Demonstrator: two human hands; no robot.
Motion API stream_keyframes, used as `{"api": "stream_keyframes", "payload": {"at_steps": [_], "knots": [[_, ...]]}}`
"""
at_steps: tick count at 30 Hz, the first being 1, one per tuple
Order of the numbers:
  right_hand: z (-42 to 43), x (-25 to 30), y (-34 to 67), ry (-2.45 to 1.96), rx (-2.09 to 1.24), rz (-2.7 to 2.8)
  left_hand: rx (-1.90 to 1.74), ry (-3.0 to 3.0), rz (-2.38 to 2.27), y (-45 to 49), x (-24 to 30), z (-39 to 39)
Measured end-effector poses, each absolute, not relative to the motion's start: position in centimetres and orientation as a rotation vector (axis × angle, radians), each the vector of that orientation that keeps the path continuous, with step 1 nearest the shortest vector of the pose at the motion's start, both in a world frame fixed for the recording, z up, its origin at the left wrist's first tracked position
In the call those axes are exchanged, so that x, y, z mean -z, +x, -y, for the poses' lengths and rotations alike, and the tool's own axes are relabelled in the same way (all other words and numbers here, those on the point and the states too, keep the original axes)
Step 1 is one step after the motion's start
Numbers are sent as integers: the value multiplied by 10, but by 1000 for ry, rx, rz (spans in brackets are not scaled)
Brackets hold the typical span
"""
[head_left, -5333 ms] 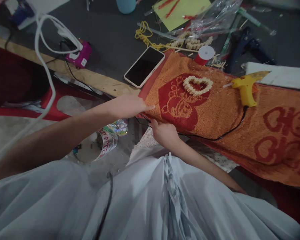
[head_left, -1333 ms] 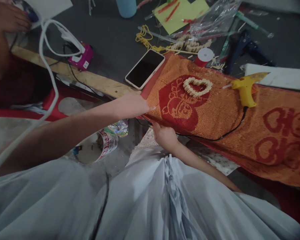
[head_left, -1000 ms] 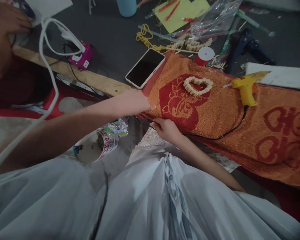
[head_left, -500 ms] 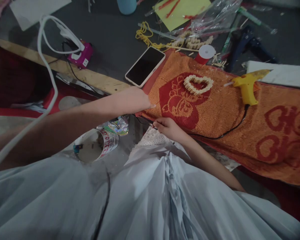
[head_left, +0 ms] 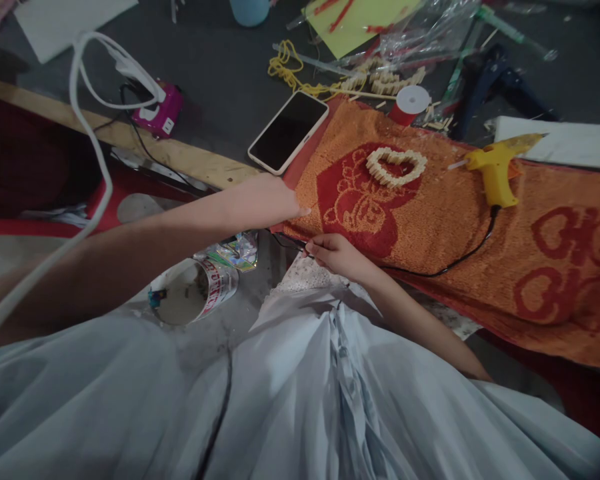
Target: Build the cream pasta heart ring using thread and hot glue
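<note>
An orange towel (head_left: 445, 220) with red heart patterns lies across a low board. My left hand (head_left: 263, 200) rests flat on the towel's left corner, fingers stretched out together. My right hand (head_left: 336, 253) sits at the towel's near edge with its fingers curled in a pinch on the thin black cord (head_left: 455, 263) of the yellow glue gun (head_left: 495, 170), which lies on the towel. A heart ring of small pale sticks (head_left: 395, 165) rests on the red heart print. My pale blue skirt (head_left: 300, 393) fills the foreground.
A phone (head_left: 287, 131) lies face up beside the towel's left end. Behind are a red ribbon spool (head_left: 410, 103), yellow string (head_left: 287, 67), loose sticks, plastic wrap and a dark blue tool (head_left: 490, 83). A pink power adapter (head_left: 160, 115) with a thick white cable and a tin can (head_left: 195, 290) sit on the left.
My right hand has turned from under the towel's edge to knuckles-up, pinching the cord. Another person's hand at the top left has left the view. My left hand stays put.
</note>
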State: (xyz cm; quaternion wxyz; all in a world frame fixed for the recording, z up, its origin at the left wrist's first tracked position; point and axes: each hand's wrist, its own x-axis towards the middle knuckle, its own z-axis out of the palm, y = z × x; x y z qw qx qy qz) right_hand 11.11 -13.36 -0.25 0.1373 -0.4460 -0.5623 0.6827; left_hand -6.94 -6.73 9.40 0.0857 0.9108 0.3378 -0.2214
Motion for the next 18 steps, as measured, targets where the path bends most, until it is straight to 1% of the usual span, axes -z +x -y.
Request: {"api": "stream_keyframes", "payload": {"at_steps": [3,5,7,11,15,18], "knots": [[135,5,108,-1389,-1686,1890,863,2863,-872,-67,-99,69],[137,5,106,-1473,-1465,2076,877,2886,-861,-67,-100,70],[140,1,105,-1546,-1315,2235,880,2882,-873,-67,-99,70],[143,-11,102,-1622,-1181,2435,913,2836,-908,-67,-96,69],[143,-19,95,-1668,-1082,2531,819,2900,-897,-69,-99,70],[147,-19,91,-1701,-1005,2589,847,2878,-909,-69,-99,71]]}}
